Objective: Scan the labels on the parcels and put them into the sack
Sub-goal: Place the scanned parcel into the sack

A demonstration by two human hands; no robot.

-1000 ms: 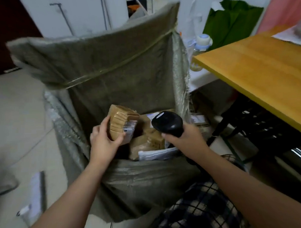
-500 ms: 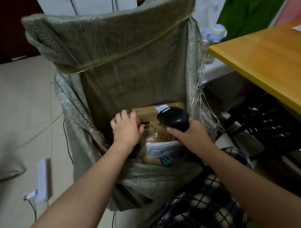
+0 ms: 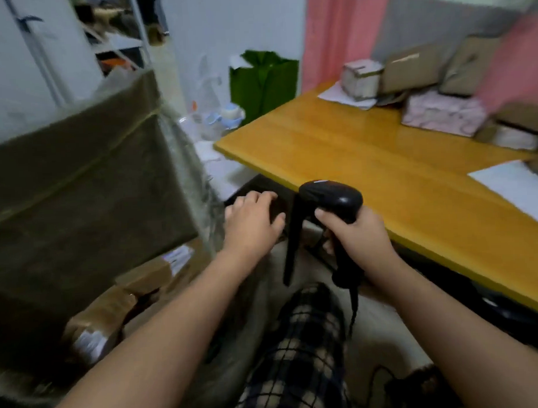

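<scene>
Holding: the right hand is wrapped round the grip of the scanner, whose head points toward the worktop.
Left hand: empty, its fingers loosely spread, in the air between the sack and the worktop's near edge.
Sack: woven and limp-walled, standing with its mouth open beside the left arm.
Sacked parcels: at least two brown taped ones lie inside at lower left, with white labels showing.
Unscanned: brown boxes and a mottled pack are clustered at the worktop's far right, well apart from both hands. They are blurred and their labels cannot be read.
Weight: the boxes look light enough for one hand, though nothing here proves it.
Surface: the cardboard looks stiff and the tape bands are probably slick.
Grip: best taken across the narrow sides, thumb on one and fingers on the other, with the label face left bare for the scanner.
Mottled pack: it looks softer, so a hard pinch may dent it. A flat hold from beneath seems safer.
Risk: the sack's walls give no support, so a parcel let go at the rim could slide out.
</scene>
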